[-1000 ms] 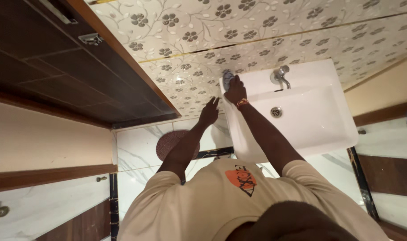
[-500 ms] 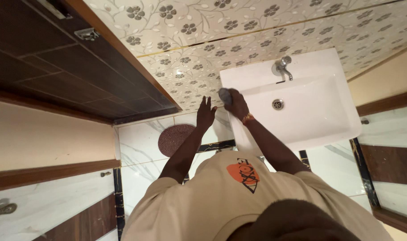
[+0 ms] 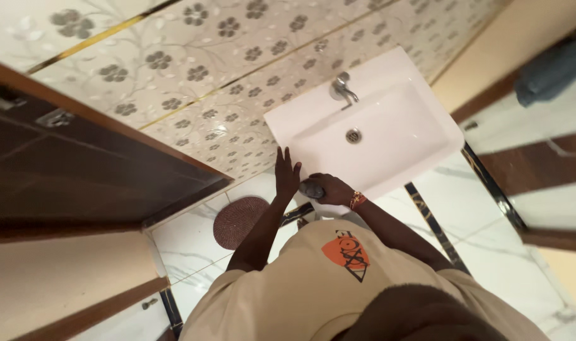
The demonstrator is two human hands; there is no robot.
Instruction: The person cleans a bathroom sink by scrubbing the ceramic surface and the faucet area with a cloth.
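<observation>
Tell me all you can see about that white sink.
The sink is a white, glossy, rectangular wall-mounted basin, probably ceramic, against floral tiles. A chrome tap stands on its back ledge and a metal drain sits in the bowl. The left hand rests on its near corner; the right hand presses a grey pad there.

One white washbasin [image 3: 420, 142], one tap [image 3: 342, 88] on its back rim, one drain [image 3: 353, 135], one round mat [image 3: 238, 221] left of the washbasin, two hands at its near corner

Right hand [image 3: 331, 188] closed round a grey scrubber [image 3: 311, 189] at the white basin [image 3: 420, 136] front corner, left hand [image 3: 286, 173] flat on its side edge, chrome tap [image 3: 342, 88] behind.
</observation>
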